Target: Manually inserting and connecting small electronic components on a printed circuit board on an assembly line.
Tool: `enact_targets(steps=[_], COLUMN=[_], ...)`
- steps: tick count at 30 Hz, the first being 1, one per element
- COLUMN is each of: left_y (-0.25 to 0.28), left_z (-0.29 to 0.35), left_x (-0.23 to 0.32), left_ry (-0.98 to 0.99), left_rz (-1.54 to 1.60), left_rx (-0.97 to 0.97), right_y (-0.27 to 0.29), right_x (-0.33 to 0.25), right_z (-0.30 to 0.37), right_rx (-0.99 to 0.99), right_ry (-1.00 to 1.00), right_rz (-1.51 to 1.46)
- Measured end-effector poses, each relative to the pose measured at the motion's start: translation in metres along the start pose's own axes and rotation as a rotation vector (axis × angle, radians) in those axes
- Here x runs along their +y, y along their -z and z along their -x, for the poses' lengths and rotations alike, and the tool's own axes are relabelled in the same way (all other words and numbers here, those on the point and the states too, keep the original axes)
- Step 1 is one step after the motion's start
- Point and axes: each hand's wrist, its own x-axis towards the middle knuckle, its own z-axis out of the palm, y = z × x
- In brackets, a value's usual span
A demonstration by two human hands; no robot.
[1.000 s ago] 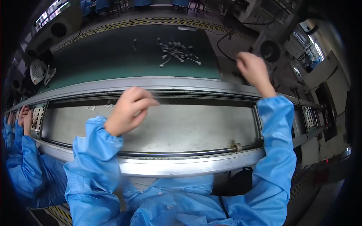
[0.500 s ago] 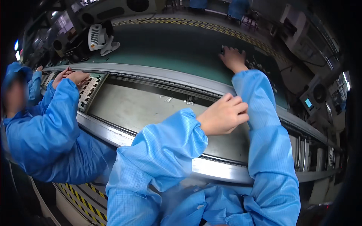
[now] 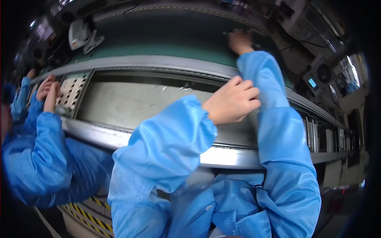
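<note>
My left hand [image 3: 233,100] hovers over the conveyor channel with its fingers curled together. Whatever it may hold is hidden behind the fingers. Past the far rail, my right hand [image 3: 239,41] reaches out over the dark green work surface [image 3: 170,44]. Motion smears its fingers, so I cannot see whether anything is between them. Below my hands runs the pale grey conveyor bed [image 3: 119,101], where a few small silvery bits [image 3: 184,89] lie by the far side.
At the left a co-worker in a blue smock [image 3: 37,154] has both hands by a white slotted pallet [image 3: 73,92]. A white fan [image 3: 79,35] stands at the far left. Metal rails [image 3: 234,157] edge the channel. A device with a lit screen [image 3: 312,82] is at the right.
The whole view has shifted, and most of the scene sits higher in it. My right hand is still out over the green surface, now blurred. My left hand stays curled.
</note>
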Motion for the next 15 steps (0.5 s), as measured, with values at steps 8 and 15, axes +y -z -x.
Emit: enact_targets(steps=[8, 15], left_y=[-0.012, -0.011], left_z=[0.003, 0.004], left_x=[0.008, 0.011], left_ry=[-0.065, -0.055], left_rz=[-0.081, -0.075], left_rx=[0.011, -0.026], right_y=[0.003, 0.063], right_x=[0.009, 0.051], right_z=[0.009, 0.017], right_rx=[-0.049, 0.190], right_ry=[0.017, -0.066], right_rz=[0.033, -0.351])
